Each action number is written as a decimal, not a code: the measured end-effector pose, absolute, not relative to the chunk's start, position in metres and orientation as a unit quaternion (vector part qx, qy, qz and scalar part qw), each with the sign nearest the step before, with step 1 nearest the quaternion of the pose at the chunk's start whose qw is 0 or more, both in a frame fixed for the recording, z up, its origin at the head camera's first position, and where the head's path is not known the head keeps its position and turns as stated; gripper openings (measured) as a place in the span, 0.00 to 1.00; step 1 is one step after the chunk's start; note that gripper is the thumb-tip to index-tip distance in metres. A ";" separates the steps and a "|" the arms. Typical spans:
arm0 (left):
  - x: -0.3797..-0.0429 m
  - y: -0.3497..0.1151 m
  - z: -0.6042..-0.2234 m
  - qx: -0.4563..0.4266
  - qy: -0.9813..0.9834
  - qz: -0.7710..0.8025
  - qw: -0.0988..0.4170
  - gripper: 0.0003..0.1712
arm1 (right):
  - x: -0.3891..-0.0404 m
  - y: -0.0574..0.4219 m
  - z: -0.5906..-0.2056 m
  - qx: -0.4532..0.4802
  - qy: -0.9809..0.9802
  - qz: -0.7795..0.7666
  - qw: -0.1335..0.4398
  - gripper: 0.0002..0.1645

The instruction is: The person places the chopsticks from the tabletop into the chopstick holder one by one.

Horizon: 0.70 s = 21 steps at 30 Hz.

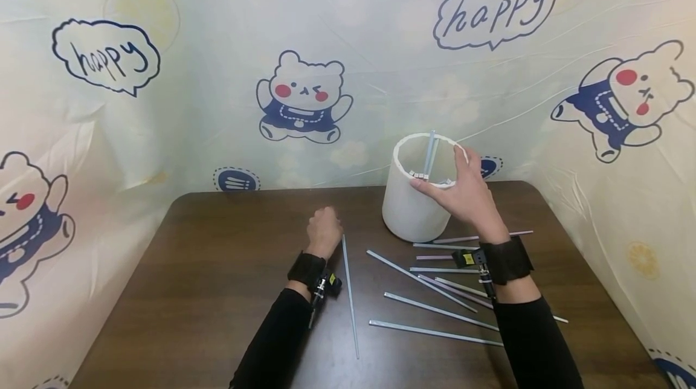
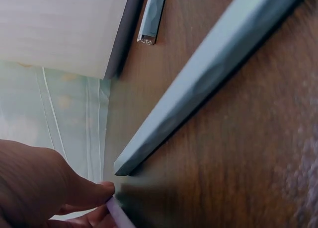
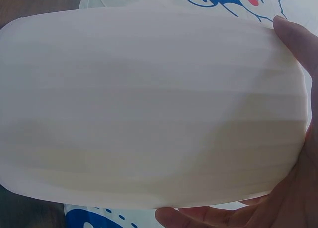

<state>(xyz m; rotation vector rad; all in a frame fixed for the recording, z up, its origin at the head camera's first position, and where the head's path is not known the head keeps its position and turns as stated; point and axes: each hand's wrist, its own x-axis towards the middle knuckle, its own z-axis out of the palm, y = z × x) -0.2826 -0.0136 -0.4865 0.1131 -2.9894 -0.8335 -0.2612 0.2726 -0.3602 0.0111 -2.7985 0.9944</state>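
My right hand (image 1: 472,192) grips a white, round, open-topped container (image 1: 414,211) by its rim, thumb on the near side and fingers round the far side. Pale blue sticks (image 1: 429,156) stand inside it and rise above the rim, with several small white ends (image 1: 418,176) lower down. My left hand (image 1: 324,232) is to the left of the container, low over the table. In the left wrist view its thumb and finger pinch a thin lavender stick (image 2: 118,215), mostly out of frame. A pale blue stick (image 1: 350,298) lies just beside that hand.
Several pale blue and lavender sticks (image 1: 435,331) lie spread on the brown table (image 1: 217,292), some under my right forearm. A printed cloth (image 1: 217,105) with bears hangs behind and at both sides. Both wrists wear black straps with small cameras.
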 end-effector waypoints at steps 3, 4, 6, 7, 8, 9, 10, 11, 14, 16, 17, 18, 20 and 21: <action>-0.282 -0.016 -0.485 0.029 -0.962 -0.268 0.032 0.04 | -0.262 0.272 -0.361 0.005 -0.938 0.334 0.088 0.73; -0.282 -0.016 -0.484 0.028 -0.962 -0.269 0.035 0.05 | -0.262 0.272 -0.361 0.005 -0.939 0.334 0.088 0.73; -0.282 -0.018 -0.481 0.025 -0.960 -0.275 0.037 0.07 | -0.261 0.272 -0.360 0.004 -0.939 0.334 0.087 0.73; -0.282 -0.019 -0.480 0.024 -0.960 -0.278 0.036 0.08 | -0.261 0.272 -0.360 0.004 -0.939 0.333 0.087 0.73; -0.283 -0.019 -0.479 0.023 -0.959 -0.281 0.034 0.08 | -0.261 0.273 -0.359 0.004 -0.939 0.334 0.087 0.73; -0.283 -0.020 -0.477 0.023 -0.957 -0.287 0.029 0.09 | -0.261 0.273 -0.359 0.004 -0.939 0.334 0.087 0.73; -0.283 -0.020 -0.474 0.022 -0.955 -0.295 0.024 0.09 | -0.261 0.272 -0.359 0.004 -0.939 0.334 0.086 0.73; -0.283 -0.021 -0.472 0.022 -0.951 -0.306 0.020 0.09 | -0.260 0.272 -0.359 0.005 -0.938 0.335 0.087 0.72; -0.281 -0.022 -0.463 0.022 -0.941 -0.338 0.010 0.08 | -0.260 0.272 -0.359 0.008 -0.937 0.337 0.088 0.71; -0.279 -0.023 -0.456 0.015 -0.935 -0.355 0.010 0.09 | -0.260 0.272 -0.359 0.010 -0.937 0.338 0.089 0.70; -0.278 -0.023 -0.452 0.011 -0.933 -0.359 0.014 0.09 | -0.261 0.272 -0.359 0.010 -0.937 0.339 0.089 0.70; -0.277 -0.024 -0.448 0.005 -0.932 -0.362 0.020 0.10 | -0.261 0.272 -0.359 0.011 -0.937 0.338 0.089 0.70; -0.275 -0.024 -0.439 -0.007 -0.931 -0.363 0.040 0.11 | -0.261 0.271 -0.360 0.011 -0.937 0.339 0.090 0.69; -0.273 -0.024 -0.433 -0.016 -0.931 -0.360 0.054 0.11 | -0.261 0.271 -0.359 0.010 -0.937 0.338 0.090 0.69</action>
